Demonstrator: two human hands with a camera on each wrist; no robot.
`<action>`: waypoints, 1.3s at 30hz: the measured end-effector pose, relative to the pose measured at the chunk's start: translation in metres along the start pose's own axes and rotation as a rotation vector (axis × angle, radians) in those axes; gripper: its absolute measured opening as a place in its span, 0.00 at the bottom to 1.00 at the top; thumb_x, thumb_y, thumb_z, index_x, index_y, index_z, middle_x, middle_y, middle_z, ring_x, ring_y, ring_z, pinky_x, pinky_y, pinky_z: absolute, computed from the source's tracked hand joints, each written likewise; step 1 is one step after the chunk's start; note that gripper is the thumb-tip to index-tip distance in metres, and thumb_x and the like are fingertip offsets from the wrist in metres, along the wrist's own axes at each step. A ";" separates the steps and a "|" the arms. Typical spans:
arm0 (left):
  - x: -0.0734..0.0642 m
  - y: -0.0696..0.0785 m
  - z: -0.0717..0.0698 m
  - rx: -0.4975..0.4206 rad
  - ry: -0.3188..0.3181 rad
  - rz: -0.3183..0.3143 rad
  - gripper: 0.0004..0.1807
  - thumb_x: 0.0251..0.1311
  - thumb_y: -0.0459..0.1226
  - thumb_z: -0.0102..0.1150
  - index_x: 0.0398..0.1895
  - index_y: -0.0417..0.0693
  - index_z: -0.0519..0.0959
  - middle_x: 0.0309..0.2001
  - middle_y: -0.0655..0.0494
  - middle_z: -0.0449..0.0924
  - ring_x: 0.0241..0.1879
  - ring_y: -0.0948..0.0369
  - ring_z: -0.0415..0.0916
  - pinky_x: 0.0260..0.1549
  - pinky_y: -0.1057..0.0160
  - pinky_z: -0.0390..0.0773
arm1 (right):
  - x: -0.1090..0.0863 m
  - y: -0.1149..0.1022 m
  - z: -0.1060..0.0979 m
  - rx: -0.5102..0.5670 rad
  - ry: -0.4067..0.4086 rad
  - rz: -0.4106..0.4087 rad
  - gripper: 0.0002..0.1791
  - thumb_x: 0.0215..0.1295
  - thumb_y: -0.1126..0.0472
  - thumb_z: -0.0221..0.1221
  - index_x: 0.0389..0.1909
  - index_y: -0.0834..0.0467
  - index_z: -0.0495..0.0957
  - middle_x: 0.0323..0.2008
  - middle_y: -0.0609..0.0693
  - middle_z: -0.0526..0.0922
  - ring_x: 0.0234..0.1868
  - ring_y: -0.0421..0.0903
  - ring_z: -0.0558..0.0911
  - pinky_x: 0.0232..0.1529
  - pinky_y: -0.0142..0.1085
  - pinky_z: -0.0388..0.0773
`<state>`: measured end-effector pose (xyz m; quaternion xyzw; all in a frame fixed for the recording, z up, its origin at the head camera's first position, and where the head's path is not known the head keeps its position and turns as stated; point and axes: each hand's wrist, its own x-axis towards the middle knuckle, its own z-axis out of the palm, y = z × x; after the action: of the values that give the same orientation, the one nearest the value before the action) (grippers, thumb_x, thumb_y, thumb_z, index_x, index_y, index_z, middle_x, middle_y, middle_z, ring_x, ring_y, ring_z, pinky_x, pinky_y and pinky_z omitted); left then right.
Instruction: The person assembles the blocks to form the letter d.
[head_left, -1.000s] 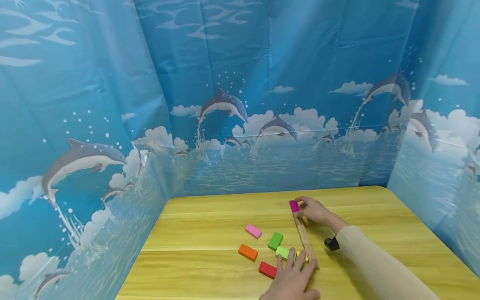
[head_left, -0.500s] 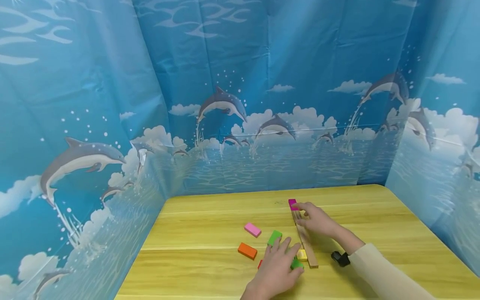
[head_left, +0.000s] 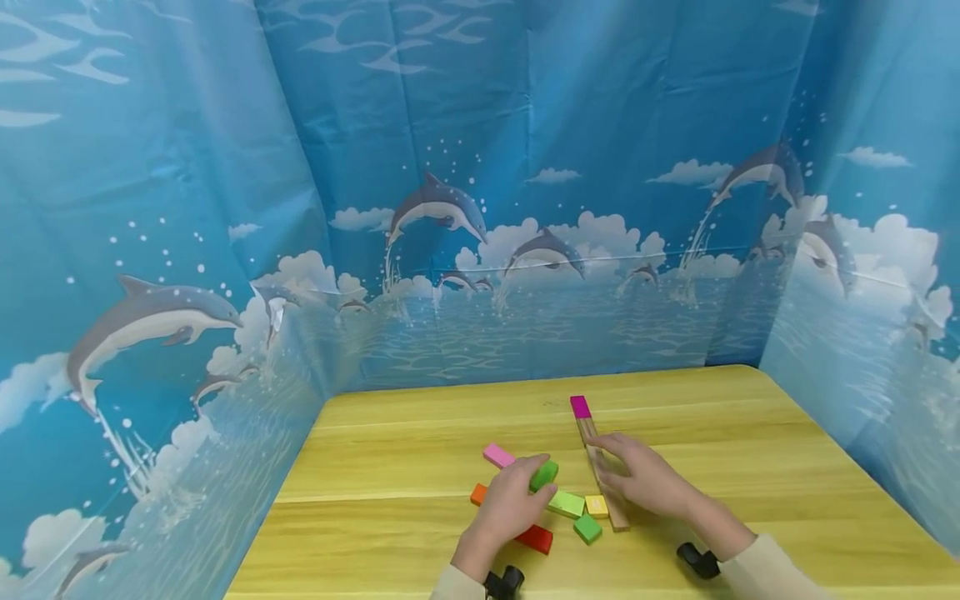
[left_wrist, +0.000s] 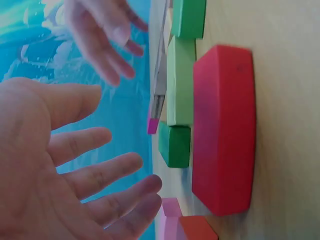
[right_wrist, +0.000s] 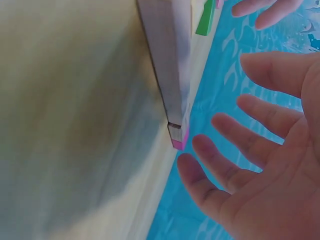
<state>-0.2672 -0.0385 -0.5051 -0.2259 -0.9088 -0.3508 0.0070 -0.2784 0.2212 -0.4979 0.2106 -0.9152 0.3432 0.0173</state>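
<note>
My left hand (head_left: 510,496) hovers over the coloured blocks with its fingers spread, holding nothing. Beneath and around it lie a red block (left_wrist: 225,130), an orange block (head_left: 477,494), a pink block (head_left: 498,455) and a green block (head_left: 545,474). My right hand (head_left: 648,475), fingers apart and relaxed, is above the narrow wooden strip (right_wrist: 167,60) and grips nothing. At the strip's far end sits a magenta block (head_left: 581,407). Beside its near end are a yellow block (head_left: 596,506), a light green block (head_left: 566,503) and a smaller green block (head_left: 587,528).
The yellow wood-grain table (head_left: 390,542) bears all the blocks. A blue curtain (head_left: 465,333) printed with dolphins stands behind it and along both sides. Black camera mounts (head_left: 699,561) sit at both wrists.
My right hand has let go of the magenta block and drawn back toward me along the strip. My left hand has slid left, uncovering the light green, yellow and small green blocks.
</note>
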 end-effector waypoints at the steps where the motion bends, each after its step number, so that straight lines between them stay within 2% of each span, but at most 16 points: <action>1: 0.001 -0.003 -0.001 -0.030 0.004 -0.005 0.26 0.70 0.48 0.60 0.69 0.54 0.75 0.63 0.55 0.77 0.61 0.57 0.74 0.56 0.52 0.76 | -0.003 0.000 0.001 -0.001 -0.007 -0.001 0.28 0.71 0.58 0.62 0.71 0.52 0.71 0.66 0.56 0.73 0.66 0.61 0.71 0.60 0.62 0.70; 4: 0.005 -0.009 0.000 -0.105 0.013 -0.011 0.24 0.71 0.44 0.60 0.68 0.50 0.76 0.63 0.53 0.77 0.61 0.53 0.75 0.56 0.50 0.76 | -0.010 0.000 0.003 -0.006 -0.017 -0.022 0.28 0.71 0.58 0.62 0.71 0.53 0.71 0.67 0.57 0.73 0.66 0.62 0.71 0.60 0.62 0.69; 9: 0.014 -0.018 0.003 -0.151 0.021 -0.001 0.23 0.70 0.41 0.61 0.66 0.45 0.77 0.63 0.52 0.78 0.60 0.49 0.76 0.54 0.50 0.77 | -0.018 0.002 0.005 -0.023 -0.048 -0.033 0.28 0.72 0.56 0.62 0.71 0.57 0.71 0.67 0.58 0.72 0.67 0.63 0.70 0.61 0.63 0.67; 14: 0.022 -0.030 0.009 -0.230 0.022 -0.011 0.22 0.68 0.37 0.63 0.64 0.43 0.78 0.58 0.48 0.80 0.55 0.50 0.79 0.48 0.55 0.80 | -0.025 0.005 0.007 -0.025 -0.098 -0.030 0.28 0.72 0.55 0.61 0.70 0.57 0.71 0.68 0.59 0.71 0.67 0.64 0.69 0.61 0.63 0.67; 19: 0.031 -0.040 0.012 -0.299 0.034 -0.030 0.21 0.65 0.34 0.65 0.61 0.43 0.80 0.52 0.49 0.82 0.47 0.57 0.80 0.42 0.60 0.80 | -0.031 0.008 0.007 -0.027 -0.120 -0.032 0.29 0.72 0.54 0.61 0.71 0.56 0.70 0.70 0.60 0.67 0.68 0.64 0.68 0.62 0.63 0.66; 23: 0.036 -0.046 0.012 -0.283 -0.004 -0.031 0.21 0.65 0.35 0.66 0.62 0.45 0.80 0.52 0.51 0.82 0.46 0.61 0.79 0.41 0.62 0.79 | -0.034 0.009 0.007 -0.031 -0.137 -0.029 0.31 0.72 0.53 0.61 0.73 0.56 0.69 0.72 0.59 0.65 0.70 0.64 0.66 0.63 0.63 0.64; 29: 0.040 -0.050 0.003 -0.238 -0.132 -0.017 0.26 0.65 0.37 0.66 0.67 0.48 0.76 0.61 0.53 0.78 0.51 0.57 0.77 0.43 0.60 0.78 | -0.036 0.009 0.009 -0.043 -0.144 -0.062 0.33 0.72 0.51 0.61 0.74 0.57 0.67 0.73 0.57 0.64 0.71 0.62 0.65 0.63 0.62 0.64; 35: 0.044 -0.050 -0.004 -0.177 -0.232 -0.029 0.31 0.63 0.39 0.69 0.70 0.51 0.74 0.68 0.58 0.72 0.63 0.54 0.71 0.57 0.54 0.74 | -0.035 0.012 0.011 -0.044 -0.145 -0.061 0.33 0.72 0.49 0.60 0.74 0.56 0.67 0.73 0.56 0.65 0.70 0.62 0.65 0.63 0.63 0.64; 39: 0.050 -0.047 -0.006 -0.058 -0.279 -0.013 0.33 0.62 0.40 0.69 0.71 0.51 0.73 0.71 0.57 0.68 0.69 0.54 0.65 0.63 0.52 0.70 | -0.035 0.013 0.012 -0.039 -0.145 -0.054 0.33 0.72 0.49 0.61 0.74 0.56 0.67 0.73 0.56 0.65 0.70 0.62 0.65 0.63 0.63 0.64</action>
<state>-0.3319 -0.0524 -0.5222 -0.2666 -0.8918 -0.3423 -0.1282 -0.2507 0.2359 -0.5213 0.2592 -0.9146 0.3083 -0.0356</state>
